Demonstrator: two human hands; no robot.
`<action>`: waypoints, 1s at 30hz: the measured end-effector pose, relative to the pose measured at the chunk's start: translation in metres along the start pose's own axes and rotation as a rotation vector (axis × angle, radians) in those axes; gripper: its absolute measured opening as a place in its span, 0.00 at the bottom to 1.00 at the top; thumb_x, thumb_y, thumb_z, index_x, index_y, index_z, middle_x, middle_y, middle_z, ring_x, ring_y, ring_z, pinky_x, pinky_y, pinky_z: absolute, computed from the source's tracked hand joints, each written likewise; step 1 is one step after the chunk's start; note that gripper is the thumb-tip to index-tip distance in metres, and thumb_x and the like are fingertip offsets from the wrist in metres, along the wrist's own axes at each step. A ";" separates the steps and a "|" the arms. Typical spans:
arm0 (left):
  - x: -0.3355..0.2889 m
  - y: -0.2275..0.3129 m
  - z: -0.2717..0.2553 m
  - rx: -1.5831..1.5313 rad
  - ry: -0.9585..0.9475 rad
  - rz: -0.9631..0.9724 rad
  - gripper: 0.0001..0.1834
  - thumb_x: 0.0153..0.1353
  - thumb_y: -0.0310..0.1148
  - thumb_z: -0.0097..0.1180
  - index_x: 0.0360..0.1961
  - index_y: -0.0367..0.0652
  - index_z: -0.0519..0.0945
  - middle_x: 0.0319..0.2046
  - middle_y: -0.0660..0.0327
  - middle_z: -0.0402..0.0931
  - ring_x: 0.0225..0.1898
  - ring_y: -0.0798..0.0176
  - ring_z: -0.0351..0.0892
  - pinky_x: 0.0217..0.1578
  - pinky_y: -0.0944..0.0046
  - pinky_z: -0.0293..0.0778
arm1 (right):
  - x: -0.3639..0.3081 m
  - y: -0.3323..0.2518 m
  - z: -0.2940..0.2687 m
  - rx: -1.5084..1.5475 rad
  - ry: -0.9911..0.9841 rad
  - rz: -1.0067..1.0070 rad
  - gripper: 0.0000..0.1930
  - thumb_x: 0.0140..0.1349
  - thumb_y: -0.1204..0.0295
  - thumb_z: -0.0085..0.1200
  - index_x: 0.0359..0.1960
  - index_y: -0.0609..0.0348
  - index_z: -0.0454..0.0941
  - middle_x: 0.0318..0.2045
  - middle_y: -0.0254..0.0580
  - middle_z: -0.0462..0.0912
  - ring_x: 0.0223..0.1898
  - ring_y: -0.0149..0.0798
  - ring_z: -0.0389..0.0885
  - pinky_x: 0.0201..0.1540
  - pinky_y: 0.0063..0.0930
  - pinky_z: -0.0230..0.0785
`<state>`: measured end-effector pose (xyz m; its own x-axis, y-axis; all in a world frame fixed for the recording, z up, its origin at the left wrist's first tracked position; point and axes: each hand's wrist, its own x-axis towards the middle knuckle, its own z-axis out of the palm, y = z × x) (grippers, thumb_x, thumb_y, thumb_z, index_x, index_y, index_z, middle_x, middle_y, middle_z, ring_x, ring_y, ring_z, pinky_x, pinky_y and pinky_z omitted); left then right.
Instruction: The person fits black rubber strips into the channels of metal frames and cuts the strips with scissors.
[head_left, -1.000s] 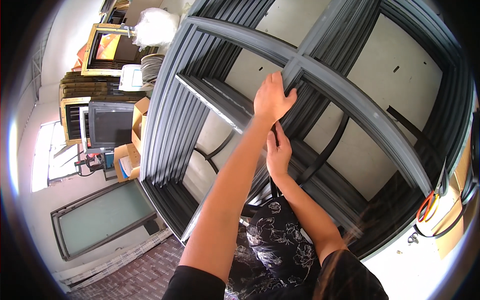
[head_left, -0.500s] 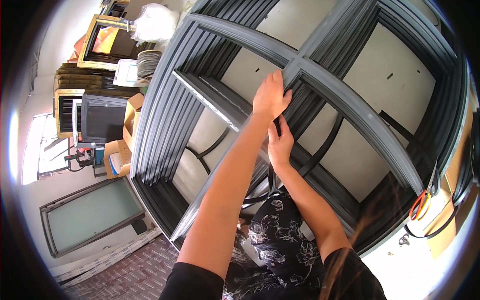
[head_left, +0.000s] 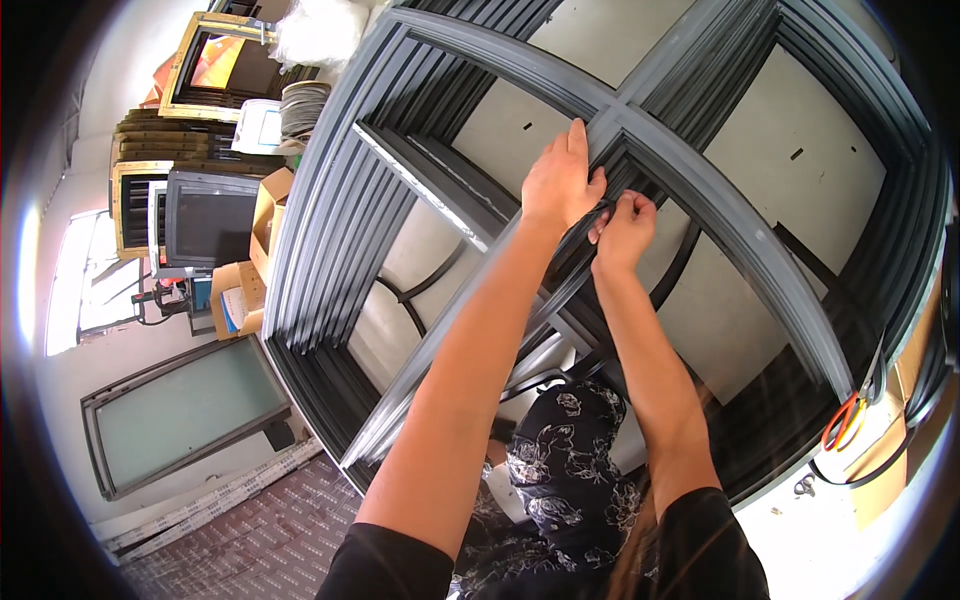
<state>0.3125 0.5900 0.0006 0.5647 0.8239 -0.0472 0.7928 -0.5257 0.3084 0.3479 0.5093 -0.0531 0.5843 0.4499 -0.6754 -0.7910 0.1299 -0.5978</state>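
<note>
A stack of dark grey metal window frames (head_left: 690,150) lies in front of me, with crossing bars and open panes. My left hand (head_left: 558,182) lies along the middle bar near the crossing, its fingers stretched out and its thumb to the right. Just right of it, my right hand (head_left: 626,232) is pinched on a black rubber strip (head_left: 603,207) at the inner edge of the bar. More black strip hangs in a curve (head_left: 680,262) through the pane on the right. Part of the strip is hidden under my hands.
Scissors with orange handles (head_left: 848,412) rest at the right corner of the stack. On the left are cardboard boxes (head_left: 236,290), a grey-framed glass panel (head_left: 190,415), a coil of grey strip (head_left: 303,112) and leaning frames (head_left: 205,225). Another black strip (head_left: 400,295) crosses the left pane.
My right hand has moved up and to the right, away from under my left wrist, and now pinches the strip. My left hand has shifted slightly right and down.
</note>
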 end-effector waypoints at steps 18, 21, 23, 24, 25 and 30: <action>0.001 -0.004 0.002 -0.003 -0.038 -0.021 0.36 0.57 0.42 0.59 0.64 0.41 0.62 0.49 0.48 0.74 0.51 0.45 0.74 0.50 0.50 0.73 | -0.047 0.039 0.006 -0.008 -0.291 0.282 0.16 0.73 0.60 0.43 0.28 0.56 0.67 0.17 0.27 0.64 0.16 0.25 0.61 0.17 0.23 0.54; 0.002 0.002 -0.003 -0.015 -0.050 -0.031 0.34 0.58 0.42 0.58 0.62 0.40 0.63 0.49 0.49 0.74 0.51 0.45 0.74 0.49 0.51 0.73 | -0.042 0.040 -0.001 0.025 -0.335 0.321 0.16 0.73 0.60 0.43 0.28 0.56 0.67 0.17 0.27 0.64 0.16 0.25 0.61 0.17 0.23 0.54; 0.001 -0.001 0.003 0.012 -0.023 -0.024 0.33 0.58 0.42 0.58 0.61 0.40 0.63 0.48 0.49 0.74 0.50 0.45 0.74 0.48 0.51 0.74 | -0.043 0.041 0.001 0.047 -0.321 0.292 0.15 0.73 0.61 0.43 0.30 0.56 0.68 0.17 0.27 0.65 0.15 0.26 0.61 0.16 0.23 0.54; 0.001 -0.002 0.006 0.042 0.002 -0.012 0.31 0.59 0.42 0.57 0.60 0.39 0.64 0.48 0.50 0.74 0.49 0.45 0.75 0.47 0.50 0.75 | -0.042 0.044 -0.001 0.042 -0.323 0.290 0.15 0.73 0.61 0.43 0.30 0.56 0.68 0.17 0.27 0.65 0.15 0.26 0.61 0.16 0.23 0.54; 0.002 -0.002 0.007 0.041 0.003 -0.012 0.31 0.59 0.42 0.57 0.60 0.39 0.64 0.48 0.50 0.74 0.49 0.45 0.75 0.47 0.50 0.75 | -0.040 0.048 -0.007 0.032 -0.339 0.322 0.13 0.72 0.62 0.44 0.40 0.59 0.71 0.29 0.32 0.72 0.29 0.28 0.70 0.30 0.24 0.63; 0.001 0.002 0.007 0.066 0.003 -0.024 0.29 0.60 0.42 0.56 0.57 0.39 0.64 0.45 0.50 0.75 0.46 0.46 0.76 0.44 0.49 0.76 | -0.053 0.068 -0.028 -0.118 -0.442 0.301 0.22 0.68 0.57 0.50 0.55 0.62 0.70 0.45 0.36 0.78 0.46 0.30 0.77 0.48 0.26 0.69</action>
<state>0.3161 0.5884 -0.0058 0.5449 0.8370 -0.0514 0.8196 -0.5186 0.2435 0.2682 0.4698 -0.0704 0.1831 0.7835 -0.5938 -0.8711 -0.1507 -0.4675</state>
